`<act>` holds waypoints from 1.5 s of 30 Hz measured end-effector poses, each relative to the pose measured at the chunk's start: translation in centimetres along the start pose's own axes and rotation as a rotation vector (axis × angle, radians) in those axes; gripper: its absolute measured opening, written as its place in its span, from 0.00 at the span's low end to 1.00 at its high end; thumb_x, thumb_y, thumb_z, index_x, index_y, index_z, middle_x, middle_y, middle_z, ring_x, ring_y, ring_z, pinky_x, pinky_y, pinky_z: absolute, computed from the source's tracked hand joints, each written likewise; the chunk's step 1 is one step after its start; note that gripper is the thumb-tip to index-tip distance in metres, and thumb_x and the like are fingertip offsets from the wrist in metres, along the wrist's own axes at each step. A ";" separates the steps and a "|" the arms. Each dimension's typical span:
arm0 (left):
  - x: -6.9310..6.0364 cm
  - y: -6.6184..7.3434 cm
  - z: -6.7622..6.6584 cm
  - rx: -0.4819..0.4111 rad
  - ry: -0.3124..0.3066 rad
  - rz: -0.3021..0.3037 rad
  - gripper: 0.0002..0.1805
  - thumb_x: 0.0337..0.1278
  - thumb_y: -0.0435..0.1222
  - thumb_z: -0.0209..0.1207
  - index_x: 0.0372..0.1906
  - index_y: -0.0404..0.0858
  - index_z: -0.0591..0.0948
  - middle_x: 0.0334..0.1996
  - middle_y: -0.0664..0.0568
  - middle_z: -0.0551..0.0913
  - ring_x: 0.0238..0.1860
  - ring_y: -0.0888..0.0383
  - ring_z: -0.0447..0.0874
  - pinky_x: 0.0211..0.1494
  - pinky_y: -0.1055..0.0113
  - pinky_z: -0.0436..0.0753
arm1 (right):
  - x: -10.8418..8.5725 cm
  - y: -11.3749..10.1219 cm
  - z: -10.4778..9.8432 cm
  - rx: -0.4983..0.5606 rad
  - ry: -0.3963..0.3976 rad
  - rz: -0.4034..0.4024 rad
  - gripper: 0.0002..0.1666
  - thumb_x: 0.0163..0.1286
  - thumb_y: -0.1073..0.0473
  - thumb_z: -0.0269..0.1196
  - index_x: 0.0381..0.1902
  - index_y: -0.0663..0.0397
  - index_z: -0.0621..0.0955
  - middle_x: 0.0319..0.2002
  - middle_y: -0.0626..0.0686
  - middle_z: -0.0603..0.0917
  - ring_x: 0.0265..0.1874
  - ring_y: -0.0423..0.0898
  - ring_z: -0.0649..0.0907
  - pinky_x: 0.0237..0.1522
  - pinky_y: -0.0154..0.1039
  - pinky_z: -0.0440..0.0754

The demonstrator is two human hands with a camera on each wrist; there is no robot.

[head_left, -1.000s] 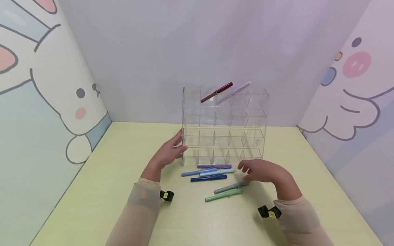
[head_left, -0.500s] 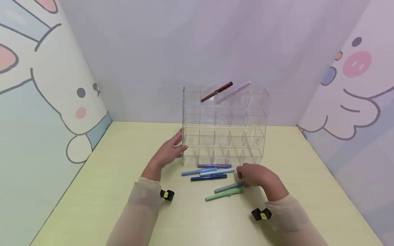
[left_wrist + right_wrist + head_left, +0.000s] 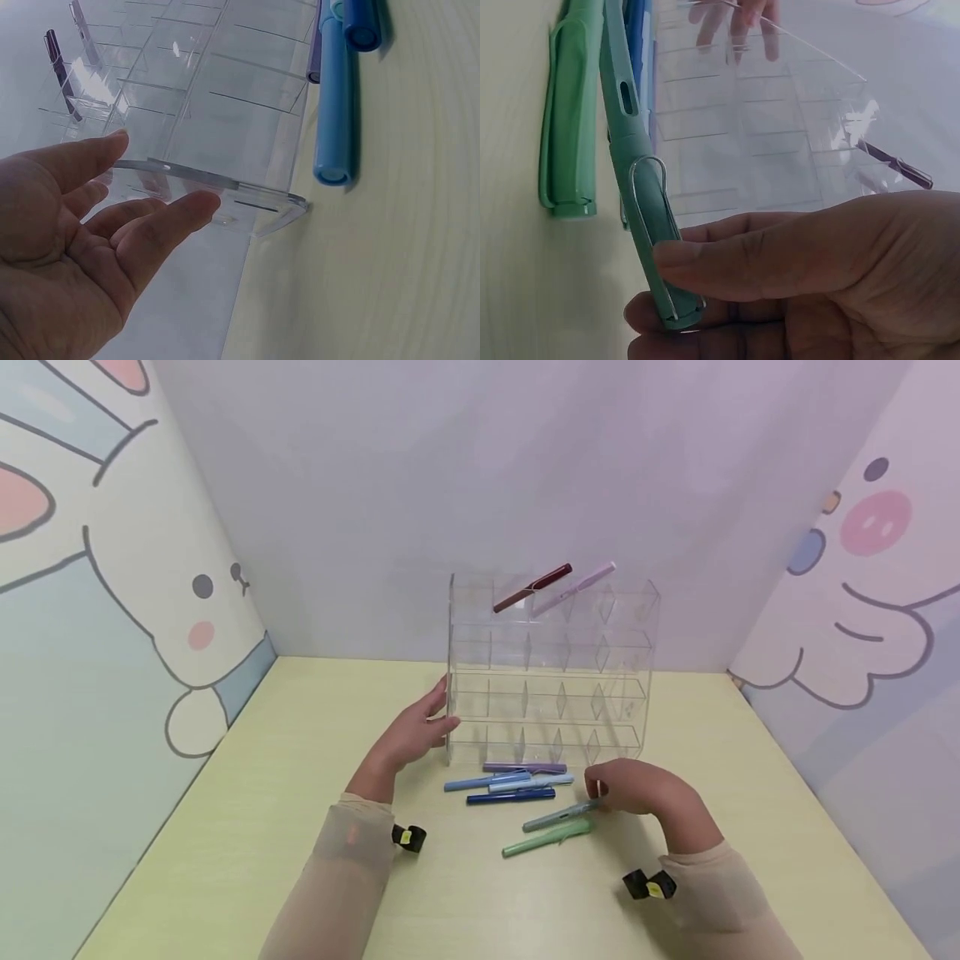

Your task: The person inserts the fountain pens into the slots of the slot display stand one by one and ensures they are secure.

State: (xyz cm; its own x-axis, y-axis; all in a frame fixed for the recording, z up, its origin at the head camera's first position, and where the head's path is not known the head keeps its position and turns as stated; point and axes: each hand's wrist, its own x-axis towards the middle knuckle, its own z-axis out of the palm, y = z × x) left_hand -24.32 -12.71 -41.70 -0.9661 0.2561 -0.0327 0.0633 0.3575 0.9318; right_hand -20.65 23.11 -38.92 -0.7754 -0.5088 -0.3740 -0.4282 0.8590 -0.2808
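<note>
A clear acrylic pen rack [image 3: 543, 706] with tiered compartments stands on the table. My left hand [image 3: 411, 732] holds its left side, thumb at the front edge and fingers along the side panel [image 3: 247, 191]. My right hand [image 3: 637, 789] pinches the capped end of a grey-green pen [image 3: 558, 817]; in the right wrist view the thumb lies over its wire clip, with fingers beneath the cap [image 3: 656, 217]. Beside it lies a light green pen [image 3: 547, 839]. A purple pen [image 3: 525, 767], two lighter blue pens [image 3: 487, 782] and a dark blue pen [image 3: 510, 797] lie before the rack.
A dark red pen [image 3: 532, 588] and a pale lilac pen [image 3: 576, 588] lean in the rack's top row. Behind the rack rises a plain backdrop [image 3: 360, 527]. Cartoon-printed panels [image 3: 150, 610] flank the pale yellow table [image 3: 315, 702].
My right hand has come down from above the grey-green pen and closed its thumb and fingers on the cap end. My left hand stays at the rack's side.
</note>
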 end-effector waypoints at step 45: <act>0.0 0.1 0.0 0.004 0.002 0.013 0.41 0.68 0.48 0.57 0.74 0.75 0.45 0.78 0.55 0.52 0.70 0.50 0.68 0.58 0.52 0.82 | -0.6 -2.0 -2.1 0.185 0.459 -0.238 0.10 0.71 0.55 0.63 0.48 0.38 0.79 0.38 0.38 0.84 0.38 0.36 0.84 0.41 0.39 0.83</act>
State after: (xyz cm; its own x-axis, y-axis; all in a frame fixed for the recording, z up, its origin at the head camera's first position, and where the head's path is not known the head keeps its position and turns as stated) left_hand -24.34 -12.71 -41.62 -0.9656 0.2592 -0.0204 0.0764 0.3578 0.9307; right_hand -20.33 21.85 -36.27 -0.8077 -0.5748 0.1312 -0.5597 0.6777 -0.4769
